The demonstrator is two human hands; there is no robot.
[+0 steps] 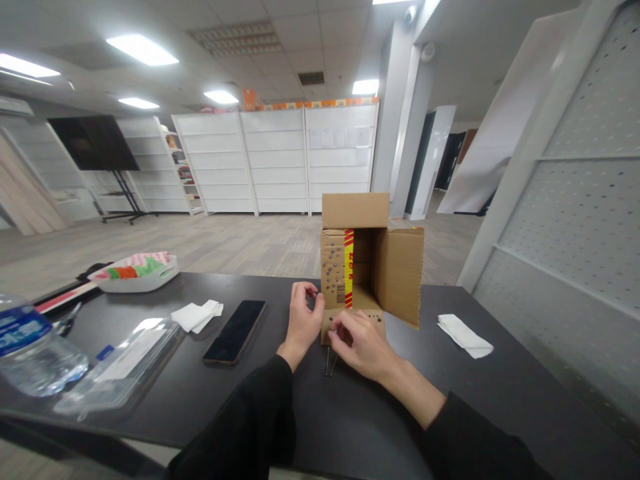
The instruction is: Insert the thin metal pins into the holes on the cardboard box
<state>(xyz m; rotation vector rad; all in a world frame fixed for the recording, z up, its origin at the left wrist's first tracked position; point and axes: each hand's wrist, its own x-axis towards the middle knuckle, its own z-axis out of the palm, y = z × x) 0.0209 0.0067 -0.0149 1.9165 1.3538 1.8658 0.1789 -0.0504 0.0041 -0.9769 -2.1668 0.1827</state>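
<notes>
Head view: a cardboard box (369,257) stands open on a dark table (350,427)

In the head view, the box is upright just ahead of the person, its opening facing them, probably so that both hands can reach the front. The top flap (355,211) stands up and the right flap (403,277) swings outward, leaving the inside exposed. The dotted left panel (333,267) covers part of the front, edged by yellow-and-red tape (349,270).

The left hand (304,319) is half open at the box's left edge, thumb apart from curled fingers, with nothing visible between them; perhaps it is there to steady the cardboard, though contact is unclear. The right hand (363,343) is over the lower flap (327,325), thumb and forefinger drawn close as if for fine work; whether they grip anything, I cannot tell. Two thin metal prongs (328,363) show just below its fingertips.

The phone (236,332) and plastic case (125,370) lie to the left, apart from the hands, seemingly leaving elbow room.
</notes>
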